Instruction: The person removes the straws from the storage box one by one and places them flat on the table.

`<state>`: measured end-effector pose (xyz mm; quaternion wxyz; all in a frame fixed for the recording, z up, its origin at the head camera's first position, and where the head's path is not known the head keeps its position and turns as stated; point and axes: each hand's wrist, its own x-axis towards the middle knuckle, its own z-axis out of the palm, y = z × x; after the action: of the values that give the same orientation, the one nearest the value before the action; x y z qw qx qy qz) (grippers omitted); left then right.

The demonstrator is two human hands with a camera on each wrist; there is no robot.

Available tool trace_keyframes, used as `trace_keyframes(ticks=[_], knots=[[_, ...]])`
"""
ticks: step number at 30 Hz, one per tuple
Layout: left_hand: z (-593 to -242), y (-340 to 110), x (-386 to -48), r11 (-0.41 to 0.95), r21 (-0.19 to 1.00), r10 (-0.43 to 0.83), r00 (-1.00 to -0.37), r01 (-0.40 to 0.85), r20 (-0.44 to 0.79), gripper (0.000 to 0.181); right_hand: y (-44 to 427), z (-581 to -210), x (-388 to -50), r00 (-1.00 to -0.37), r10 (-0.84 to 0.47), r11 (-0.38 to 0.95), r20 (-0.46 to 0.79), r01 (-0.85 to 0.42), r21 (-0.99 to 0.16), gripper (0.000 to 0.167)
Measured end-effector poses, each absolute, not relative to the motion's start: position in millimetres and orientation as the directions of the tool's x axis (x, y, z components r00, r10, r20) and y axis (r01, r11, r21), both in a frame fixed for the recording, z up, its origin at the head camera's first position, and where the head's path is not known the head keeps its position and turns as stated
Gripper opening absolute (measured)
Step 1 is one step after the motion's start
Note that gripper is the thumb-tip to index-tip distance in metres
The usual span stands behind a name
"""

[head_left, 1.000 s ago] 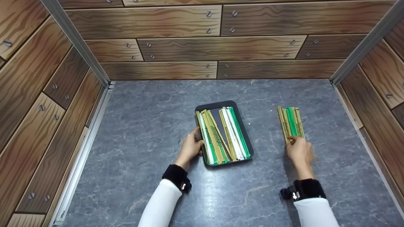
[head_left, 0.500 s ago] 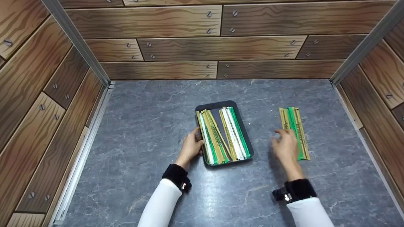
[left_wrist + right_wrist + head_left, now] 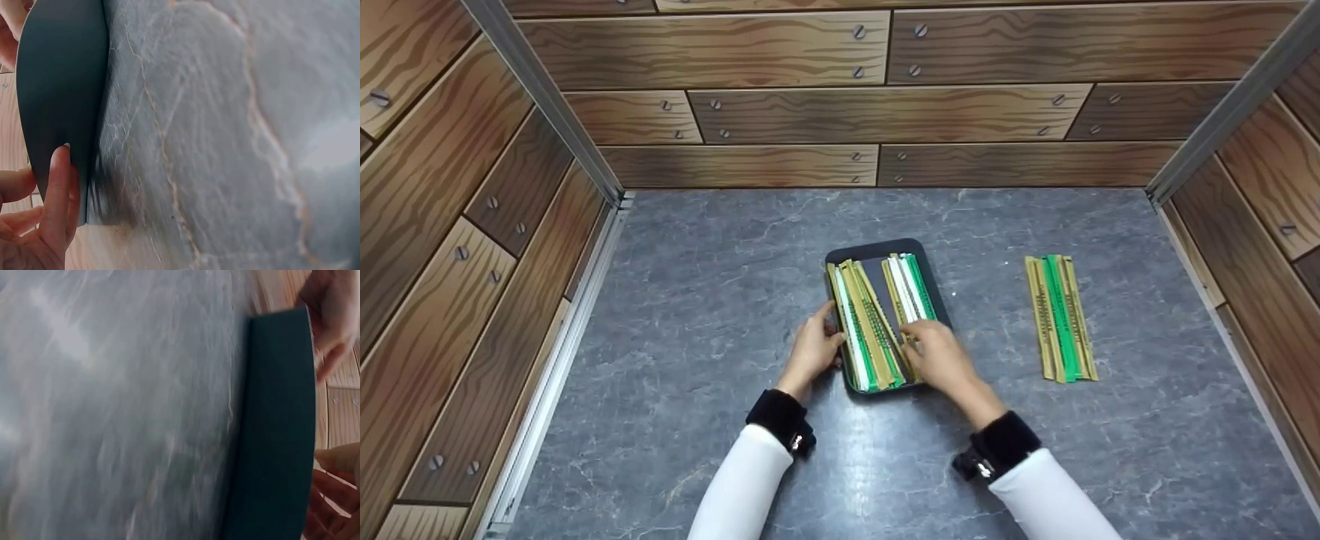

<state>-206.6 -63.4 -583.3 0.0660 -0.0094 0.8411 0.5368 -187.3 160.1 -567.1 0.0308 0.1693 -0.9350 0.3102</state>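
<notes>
A dark rectangular tray (image 3: pixel 870 250) stands mid-table, holding long slim wrapped sticks in gold, green and white. They lie lengthwise in a left group (image 3: pixel 870 322) and a right group (image 3: pixel 911 289), with a narrow gap between. My left hand (image 3: pixel 812 343) holds the tray's left side; in the left wrist view its fingers lie along the dark outer wall (image 3: pixel 62 84). My right hand (image 3: pixel 945 360) reaches over the tray's right rim, with bent fingers at the right group. The wall hides its fingertips in the right wrist view, so whether they pinch a stick is unclear.
Right of the tray, a flat row of gold and green wrapped sticks (image 3: pixel 1061 319) lies on the grey marbled table (image 3: pixel 720 285). Wood-patterned walls (image 3: pixel 780 116) with metal corner strips enclose the back and both sides.
My right hand has left the loose row of sticks and moved left to the tray's right group. The row's leftmost stick now lies closer to the others. My left hand stays at the tray.
</notes>
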Motion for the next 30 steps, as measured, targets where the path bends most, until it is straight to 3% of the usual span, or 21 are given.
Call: trace_keyframes(ticks=[8, 15, 20, 30], knots=[[-583.6, -63.2, -206.4, 0.428, 0.900, 0.048, -0.992, -0.087, -0.119, 0.064, 136.6, -573.4, -190.8, -0.947, -0.322, 0.827, 0.023, -0.293, -0.480, 0.041], [-585.0, -64.7, -206.7, 0.406, 0.911, 0.065, -0.991, -0.078, -0.114, 0.064, 126.0, -580.9, -190.8, -0.954, -0.265, 0.883, 0.141, -0.299, -0.362, 0.032], [-584.7, -64.0, -206.3, 0.394, 0.916, 0.063, -0.991, -0.081, -0.115, 0.065, 121.9, -584.9, -191.5, -0.960, -0.236, 0.913, 0.153, -0.272, -0.305, 0.026], [-584.4, -63.0, -206.6, 0.391, 0.917, 0.062, -0.992, -0.079, -0.112, 0.065, 123.2, -586.7, -191.6, -0.956, -0.222, 0.901, 0.192, -0.276, -0.334, 0.027]])
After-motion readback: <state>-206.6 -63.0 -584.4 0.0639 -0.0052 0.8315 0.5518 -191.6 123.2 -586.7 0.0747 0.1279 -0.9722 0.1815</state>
